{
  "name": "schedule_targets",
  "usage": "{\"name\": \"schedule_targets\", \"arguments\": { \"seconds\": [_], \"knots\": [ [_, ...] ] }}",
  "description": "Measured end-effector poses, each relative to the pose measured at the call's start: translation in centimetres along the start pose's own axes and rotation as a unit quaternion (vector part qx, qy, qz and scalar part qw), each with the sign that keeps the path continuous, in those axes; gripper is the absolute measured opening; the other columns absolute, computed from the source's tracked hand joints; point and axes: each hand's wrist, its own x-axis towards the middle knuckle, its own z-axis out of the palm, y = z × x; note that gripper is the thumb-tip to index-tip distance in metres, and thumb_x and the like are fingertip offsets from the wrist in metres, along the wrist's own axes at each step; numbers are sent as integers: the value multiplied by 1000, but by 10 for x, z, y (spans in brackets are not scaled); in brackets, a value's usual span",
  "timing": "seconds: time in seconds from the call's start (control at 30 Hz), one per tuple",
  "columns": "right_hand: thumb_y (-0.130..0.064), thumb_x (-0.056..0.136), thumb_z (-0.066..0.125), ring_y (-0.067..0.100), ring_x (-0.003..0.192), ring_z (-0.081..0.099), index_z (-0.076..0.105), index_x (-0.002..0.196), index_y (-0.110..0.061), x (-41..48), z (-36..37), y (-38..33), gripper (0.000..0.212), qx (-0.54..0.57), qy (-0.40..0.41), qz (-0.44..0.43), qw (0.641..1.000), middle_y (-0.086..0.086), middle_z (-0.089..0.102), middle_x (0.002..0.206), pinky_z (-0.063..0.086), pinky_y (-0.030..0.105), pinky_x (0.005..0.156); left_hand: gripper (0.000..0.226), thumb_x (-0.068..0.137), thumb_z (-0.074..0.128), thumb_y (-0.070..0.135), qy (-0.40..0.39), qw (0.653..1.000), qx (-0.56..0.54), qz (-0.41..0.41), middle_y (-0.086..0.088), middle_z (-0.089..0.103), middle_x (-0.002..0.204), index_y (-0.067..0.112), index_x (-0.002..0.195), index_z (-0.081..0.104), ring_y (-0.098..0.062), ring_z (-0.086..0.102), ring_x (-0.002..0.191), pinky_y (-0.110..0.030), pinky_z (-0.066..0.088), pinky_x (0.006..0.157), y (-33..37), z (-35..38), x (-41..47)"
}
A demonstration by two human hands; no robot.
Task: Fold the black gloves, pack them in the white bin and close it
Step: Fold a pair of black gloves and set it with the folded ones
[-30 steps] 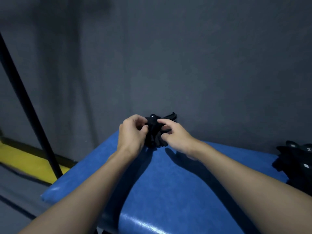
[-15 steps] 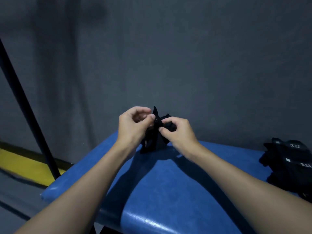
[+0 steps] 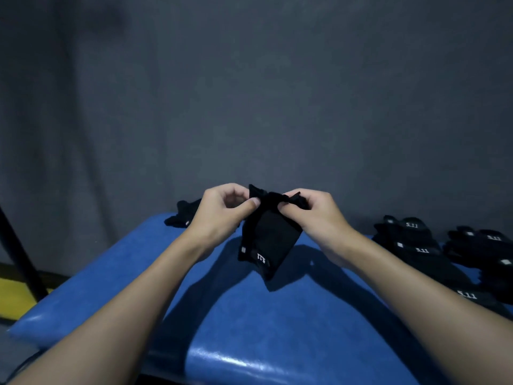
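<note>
**Glove lifted and hanging between both hands**

Over the last second we have been drawing the black glove point(image 3: 268, 240) up and out. It was a tight bundle between our fingers, and now it is hanging down flat from its top edge. Our view is also taking in more of the bench to the right.

In the head view, we are holding the glove over the middle of the blue padded bench point(image 3: 244, 323). Whether its bottom corner is touching the pad, we cannot tell. Our left hand point(image 3: 222, 211) is pinching the left part of the top edge between the thumb and curled fingers. Our right hand point(image 3: 315, 215) is pinching the right part in the same way, where the cloth is bunching. White "5.11" lettering is showing upside down near the glove's lower hem, with a small white tag just beside it.

A pile of black gloves point(image 3: 416, 240) with the same lettering is lying on the bench at the right, well apart from the held one. A loose glove point(image 3: 180, 215) is lying at the bench's far edge, partly behind our left hand. A black pole point(image 3: 16, 254) is slanting at the left above a yellow floor stripe point(image 3: 14, 295). A grey wall point(image 3: 277, 93) is filling the background.
</note>
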Motion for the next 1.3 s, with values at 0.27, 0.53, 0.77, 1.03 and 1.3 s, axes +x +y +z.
{"name": "schedule_targets", "arguments": {
  "seconds": [0.27, 0.53, 0.77, 1.03, 1.3],
  "knots": [
    [-7, 87, 71, 16, 78, 63, 68, 98, -6, -8, -17, 12, 12, 12, 31, 67, 997, 8, 69, 88, 53, 28, 72, 20, 91, 71, 25, 15, 999, 43, -29, -2, 64, 73, 5, 89, 69, -10, 56, 66, -22, 46, 59, -7, 18, -2],
    [-20, 82, 75, 8, 63, 51, 63, 107, -15, -19, -31, 43, 28, -239, 5, 116, 964, 0, 63, 89, 41, 21, 58, 9, 87, 72, 25, -104, 952, 286, -17, 9, 60, 75, 23, 86, 64, -8, 54, 65, -22, 43, 64, -31, 17, -11],
    [-39, 80, 77, 12, 109, 54, 57, 124, -26, -36, -34, 51, 50, -307, -67, 145, 938, -7, 54, 119, 43, 34, 101, 30, 85, 67, 53, -259, 860, 438, -38, 6, 55, 112, 36, 110, 65, -13, 54, 105, -35, 45, 98, -28, 25, -22],
    [-15, 81, 77, 9, 72, 49, 58, 115, -25, -43, -33, 66, 41, -245, -21, 106, 963, -7, 54, 92, 50, 29, 85, 34, 85, 74, 37, -227, 884, 409, -17, 7, 62, 108, 24, 116, 69, -11, 59, 102, -23, 45, 89, -31, 28, -26],
    [-26, 81, 78, 11, 108, 56, 59, 120, -24, -43, -32, 68, 44, -211, 14, 58, 976, -9, 52, 121, 45, 23, 89, 66, 89, 70, 36, -162, 909, 382, 25, 8, 41, 134, 13, 146, 46, -9, 49, 115, -20, 36, 102, -38, 27, -25]
  ]
}}
